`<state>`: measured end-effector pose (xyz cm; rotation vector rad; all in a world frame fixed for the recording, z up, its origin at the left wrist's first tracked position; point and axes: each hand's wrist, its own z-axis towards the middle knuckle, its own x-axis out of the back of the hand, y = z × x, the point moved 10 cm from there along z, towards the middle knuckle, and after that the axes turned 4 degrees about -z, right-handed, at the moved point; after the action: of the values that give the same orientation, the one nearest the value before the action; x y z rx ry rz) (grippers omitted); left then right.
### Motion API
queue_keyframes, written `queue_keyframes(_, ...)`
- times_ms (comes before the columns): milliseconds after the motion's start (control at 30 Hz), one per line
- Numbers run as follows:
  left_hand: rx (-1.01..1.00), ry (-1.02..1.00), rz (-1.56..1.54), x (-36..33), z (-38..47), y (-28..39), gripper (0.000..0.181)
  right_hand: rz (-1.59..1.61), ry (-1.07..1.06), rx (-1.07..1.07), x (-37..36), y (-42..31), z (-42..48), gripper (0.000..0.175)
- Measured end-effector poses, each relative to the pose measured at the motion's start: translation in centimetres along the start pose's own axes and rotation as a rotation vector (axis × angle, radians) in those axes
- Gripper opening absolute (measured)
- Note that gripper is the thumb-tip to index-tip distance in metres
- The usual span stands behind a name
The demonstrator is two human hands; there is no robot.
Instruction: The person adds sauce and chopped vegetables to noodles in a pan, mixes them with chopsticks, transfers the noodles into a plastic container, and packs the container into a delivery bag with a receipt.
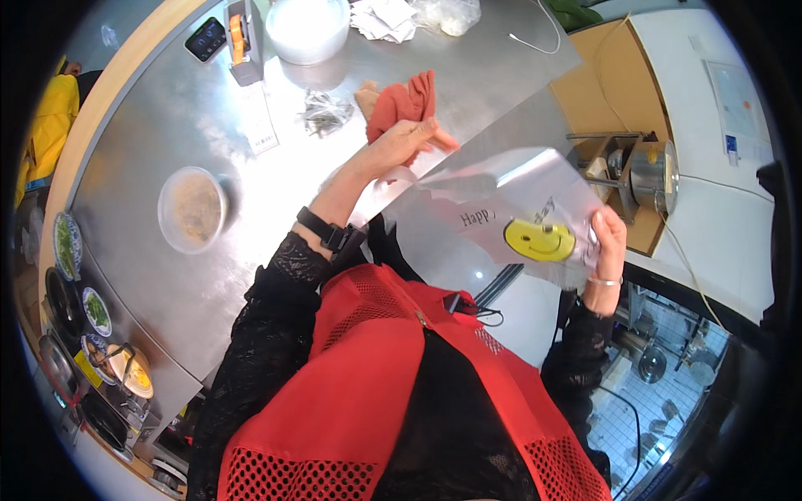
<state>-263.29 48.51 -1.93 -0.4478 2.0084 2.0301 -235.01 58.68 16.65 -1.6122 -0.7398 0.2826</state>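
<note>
A clear plastic carrier bag (489, 200) with a yellow smiley face and black lettering stretches between my two hands. My right hand (608, 241) grips its right end, thumb on the near face. At the other end my left hand (407, 144) is extended with thumb and fingers apart; the bag's handle loop lies just below its palm. An orange-red cloth (401, 103) is bunched on the steel table (125, 150), right behind my left hand. To the left on that table stands a clear round plastic tub (193, 210) with brownish food inside.
A tape dispenser (243, 44), a phone-like device (205, 39), stacked white plastic bowls (307, 31) and a small bag (326, 113) line the table's far part. Plates of food (97, 311) and pans sit at left. A metal pot (651, 175) is at right. A person in yellow (53, 125) is far left.
</note>
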Motion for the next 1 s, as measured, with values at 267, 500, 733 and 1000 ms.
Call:
queue_keyframes(267, 0.103, -0.176, -0.127, -6.4, -3.4, 6.5, 0.032, -0.106, 0.009, -0.052, 1.6, 3.6, 6.2, 0.017)
queue_keyframes(500, 0.041, 0.504, 0.281, -2.3, -8.1, 7.8, 0.021, 0.124, -0.252, 0.049, -5.3, 7.4, 12.6, 0.01)
queue_keyframes(733, 0.059, 0.807, 0.156, -1.6, -18.6, 5.7, 0.022, 0.023, -0.603, 0.092, -17.4, 9.6, 13.7, 0.012)
queue_keyframes(1000, -0.005, 1.117, 0.011, -1.5, -29.3, 4.0, 0.017, 0.046, -0.861, 0.161, -25.6, 6.8, 10.2, 0.012)
